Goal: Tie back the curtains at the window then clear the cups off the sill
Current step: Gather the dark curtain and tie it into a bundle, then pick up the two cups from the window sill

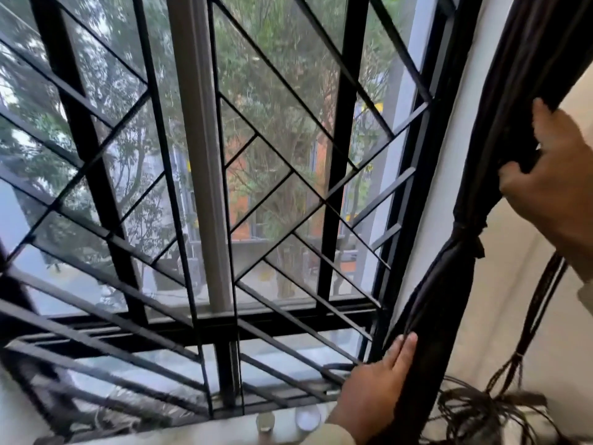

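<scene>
A dark brown curtain (500, 130) hangs bunched at the right of the window, cinched by a tie (465, 231) at mid height. My right hand (552, 184) grips the gathered cloth just above the tie. My left hand (378, 383) lies flat on the curtain's lower part, fingers pressed against the folds. Two cups stand on the white sill (199, 431) at the bottom: a metal cup (265, 423) and a clear cup (308, 418), both just left of my left wrist.
A black metal grille (224, 187) covers the window, with trees and buildings outside. A tangle of dark cords (475, 409) hangs and piles at the lower right against the pale wall (500, 316).
</scene>
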